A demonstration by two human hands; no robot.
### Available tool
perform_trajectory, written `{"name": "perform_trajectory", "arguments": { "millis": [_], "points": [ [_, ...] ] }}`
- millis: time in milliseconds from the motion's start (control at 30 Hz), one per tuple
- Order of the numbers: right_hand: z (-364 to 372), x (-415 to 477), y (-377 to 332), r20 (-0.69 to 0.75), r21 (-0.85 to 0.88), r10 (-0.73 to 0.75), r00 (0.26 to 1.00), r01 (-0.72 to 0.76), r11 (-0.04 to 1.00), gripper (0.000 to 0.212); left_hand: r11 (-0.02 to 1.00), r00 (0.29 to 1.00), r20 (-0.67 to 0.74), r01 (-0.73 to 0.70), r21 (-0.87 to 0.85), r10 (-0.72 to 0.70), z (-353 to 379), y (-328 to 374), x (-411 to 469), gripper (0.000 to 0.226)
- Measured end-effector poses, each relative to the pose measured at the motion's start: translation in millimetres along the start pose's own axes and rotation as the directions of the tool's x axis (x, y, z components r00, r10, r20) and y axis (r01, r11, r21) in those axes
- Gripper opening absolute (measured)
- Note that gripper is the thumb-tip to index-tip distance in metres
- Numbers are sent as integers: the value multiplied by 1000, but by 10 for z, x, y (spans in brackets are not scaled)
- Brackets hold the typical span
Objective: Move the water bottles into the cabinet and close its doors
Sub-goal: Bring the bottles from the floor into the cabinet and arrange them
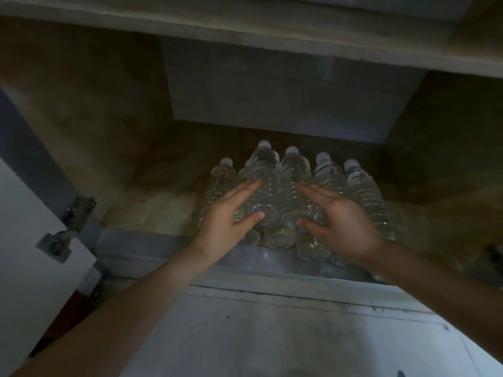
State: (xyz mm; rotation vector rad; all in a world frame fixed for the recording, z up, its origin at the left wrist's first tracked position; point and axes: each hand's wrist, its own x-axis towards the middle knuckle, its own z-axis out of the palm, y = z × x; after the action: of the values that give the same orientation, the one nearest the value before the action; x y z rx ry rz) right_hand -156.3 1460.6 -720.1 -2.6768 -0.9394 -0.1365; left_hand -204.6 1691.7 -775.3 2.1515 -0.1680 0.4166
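Note:
Several clear water bottles (pixel 292 170) with white caps lie packed side by side on the cabinet floor (pixel 163 210), caps pointing to the back, some stacked on others. My left hand (pixel 228 213) lies with straight fingers against the left side of a top bottle (pixel 264 175). My right hand (pixel 337 221) rests flat with straight fingers on the bottles just right of it. Neither hand grips anything. The bottle bases reach the cabinet's front sill (pixel 168 248).
The left door (pixel 27 240) stands open, its metal hinge (pixel 68 227) at the frame. A shelf (pixel 245 31) spans overhead. Cabinet walls close in on both sides. Bare cabinet floor lies left of the bottles.

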Motion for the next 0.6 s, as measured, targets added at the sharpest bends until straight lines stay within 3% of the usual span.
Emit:
{"name": "perform_trajectory", "arguments": {
  "millis": [400, 500, 600],
  "points": [
    [-53, 13, 1, 12, -10, 22, 1000, -22, 1000, 72, 1000, 1000, 2, 19, -21, -19, 15, 42, 15, 63],
    [-141, -99, 43, -10, 43, 72, 997, -72, 997, 77, 997, 1000, -9, -7, 74, 8, 8, 115, 16, 66],
    [-258, -320, 182, -34, 84, 118, 992, -115, 990, 76, 959, 990, 1, -134, 251, 138, 47, 243, 27, 72]
  ]
}}
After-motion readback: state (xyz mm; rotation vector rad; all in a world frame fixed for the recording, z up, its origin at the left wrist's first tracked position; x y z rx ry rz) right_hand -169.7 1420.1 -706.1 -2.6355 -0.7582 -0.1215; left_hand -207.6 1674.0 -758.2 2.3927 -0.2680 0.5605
